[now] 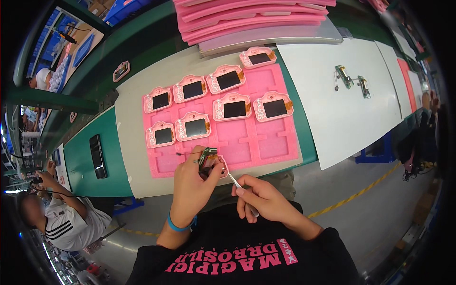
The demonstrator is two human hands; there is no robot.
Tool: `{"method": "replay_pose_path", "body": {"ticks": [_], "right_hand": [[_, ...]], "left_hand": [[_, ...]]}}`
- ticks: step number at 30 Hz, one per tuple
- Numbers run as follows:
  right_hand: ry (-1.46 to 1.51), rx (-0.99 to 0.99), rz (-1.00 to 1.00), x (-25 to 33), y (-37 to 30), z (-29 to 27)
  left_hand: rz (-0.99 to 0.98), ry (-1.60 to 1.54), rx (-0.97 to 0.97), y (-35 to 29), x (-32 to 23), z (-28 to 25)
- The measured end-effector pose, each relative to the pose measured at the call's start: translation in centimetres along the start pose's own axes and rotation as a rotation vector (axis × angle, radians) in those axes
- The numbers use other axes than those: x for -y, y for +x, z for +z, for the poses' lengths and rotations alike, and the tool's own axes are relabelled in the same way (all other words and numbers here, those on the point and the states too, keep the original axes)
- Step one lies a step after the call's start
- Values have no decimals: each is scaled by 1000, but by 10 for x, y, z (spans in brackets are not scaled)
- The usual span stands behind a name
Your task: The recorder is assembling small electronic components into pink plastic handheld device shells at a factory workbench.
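Observation:
My left hand (191, 185) is closed around a small green circuit board (207, 156) with a short dark wire, at the near edge of the pink foam tray (236, 148). A pink camera housing (222, 172) shows partly behind the fingers; whether board and housing are joined I cannot tell. Metal tweezers (233, 180) sit in the closed fingers of my right hand (259, 195), their tips beside the housing. In the tray, several pink toy cameras (233, 109) lie in two rows, each showing a dark screen and an orange ribbon cable.
Pink foam trays (251, 19) are stacked at the back. Two loose circuit boards (343, 77) lie on the white sheet (327, 128) at right. A phone (98, 156) rests on the green mat at left. Another person (66, 218) works at the far left.

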State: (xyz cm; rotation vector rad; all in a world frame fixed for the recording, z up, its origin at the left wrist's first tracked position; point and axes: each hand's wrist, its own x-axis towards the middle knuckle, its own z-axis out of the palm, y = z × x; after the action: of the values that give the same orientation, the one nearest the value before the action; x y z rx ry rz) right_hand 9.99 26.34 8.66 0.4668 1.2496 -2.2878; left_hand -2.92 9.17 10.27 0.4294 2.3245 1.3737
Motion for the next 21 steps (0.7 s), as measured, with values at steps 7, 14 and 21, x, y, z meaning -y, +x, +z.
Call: {"method": "replay_pose_path", "body": {"ticks": [7,14,21], "right_hand": [[65,92,-15,-4,16,2],[84,89,23,-2,17,5],[84,60,6,-7,23,7]], "left_hand": [[-12,23,4,-4,3,-7],[-64,28,12,-4,-3,-8],[-48,12,14,-4,-2,-8]]}}
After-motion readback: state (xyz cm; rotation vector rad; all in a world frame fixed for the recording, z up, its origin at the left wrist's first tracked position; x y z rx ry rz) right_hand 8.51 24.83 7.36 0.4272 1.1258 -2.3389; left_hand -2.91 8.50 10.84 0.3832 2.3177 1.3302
